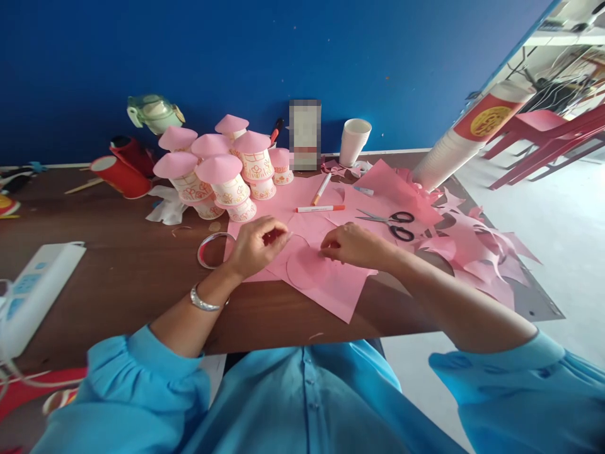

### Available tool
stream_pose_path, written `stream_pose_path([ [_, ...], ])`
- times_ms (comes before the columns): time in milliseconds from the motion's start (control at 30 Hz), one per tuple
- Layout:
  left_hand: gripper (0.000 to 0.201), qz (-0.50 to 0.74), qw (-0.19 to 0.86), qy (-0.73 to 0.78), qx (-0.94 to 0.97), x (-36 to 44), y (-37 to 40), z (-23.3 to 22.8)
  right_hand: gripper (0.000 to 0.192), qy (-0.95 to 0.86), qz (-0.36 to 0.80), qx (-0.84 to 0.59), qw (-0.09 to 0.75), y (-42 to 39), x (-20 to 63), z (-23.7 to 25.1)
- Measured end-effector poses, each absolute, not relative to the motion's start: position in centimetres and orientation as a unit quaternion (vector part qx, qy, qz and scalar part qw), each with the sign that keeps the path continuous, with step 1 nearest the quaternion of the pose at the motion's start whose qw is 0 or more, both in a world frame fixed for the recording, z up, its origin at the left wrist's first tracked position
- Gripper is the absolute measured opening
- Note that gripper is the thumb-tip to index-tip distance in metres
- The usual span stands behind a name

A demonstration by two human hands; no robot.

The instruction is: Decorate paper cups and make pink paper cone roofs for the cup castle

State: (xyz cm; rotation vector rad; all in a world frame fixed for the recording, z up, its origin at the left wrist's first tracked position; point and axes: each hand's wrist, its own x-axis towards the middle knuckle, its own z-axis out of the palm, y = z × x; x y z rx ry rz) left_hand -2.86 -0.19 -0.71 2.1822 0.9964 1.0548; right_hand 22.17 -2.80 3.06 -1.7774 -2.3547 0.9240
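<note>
A white power strip (33,290) lies at the far left of the brown table (127,271), partly cut off by the edge. Further back stand paper cups with pink cone roofs (222,173), and a clear tape ring (212,250) lies just left of the left hand (258,246). That hand is curled nearly closed, fingertips pinched on something small with a red tint; what it is cannot be made out. Between the hands lies a pink paper circle (307,268), flat on the pink sheets (331,290), round and so without a long axis. The right hand (354,246) rests palm down, fingers bent, its fingertips pressing the circle's upper edge. Behind it lie an orange marker (320,208) lengthwise left to right and scissors (392,224) with handles to the right. Pink scraps (477,252) spread to the right edge. A blue wall (283,57) backs the table; red chairs (543,135) stand at far right.
</note>
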Motion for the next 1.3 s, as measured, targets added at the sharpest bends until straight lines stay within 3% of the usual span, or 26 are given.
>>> stream_pose_path([
  [100,0.012,0.351,0.208,0.289,0.866,-2.2,-0.7,-1.7,0.017,-0.769,0.139,-0.624,0.017,-2.3,22.7,4.2],
  [233,0.012,0.267,0.150,0.224,0.925,-1.7,-0.9,-2.8,0.028,-0.765,0.024,-0.644,0.010,0.0,23.6,4.2],
  [600,0.023,0.229,0.087,0.240,0.939,-2.8,1.2,-4.8,0.036,-0.790,0.039,-0.612,-0.007,3.2,21.5,1.8],
  [833,0.023,0.192,0.037,0.253,0.947,-2.9,1.2,-4.3,0.044,-0.716,-0.007,-0.698,0.003,5.7,25.2,2.7],
  [1033,0.023,0.252,0.012,0.266,0.930,-2.8,1.2,-4.0,0.034,-0.672,0.003,-0.740,-0.010,6.7,28.7,2.2],
  [1200,0.019,0.335,0.005,0.275,0.901,-2.8,1.0,-3.4,0.033,-0.659,-0.024,-0.749,0.060,5.9,29.4,1.8],
  [1267,0.019,0.382,0.019,0.277,0.882,-2.8,0.9,-3.2,0.030,-0.656,-0.006,-0.740,0.152,5.1,29.1,2.2],
  [1300,0.020,0.403,0.035,0.281,0.870,-2.8,0.9,-3.0,0.027,-0.654,0.041,-0.717,0.238,4.5,28.7,2.4],
])
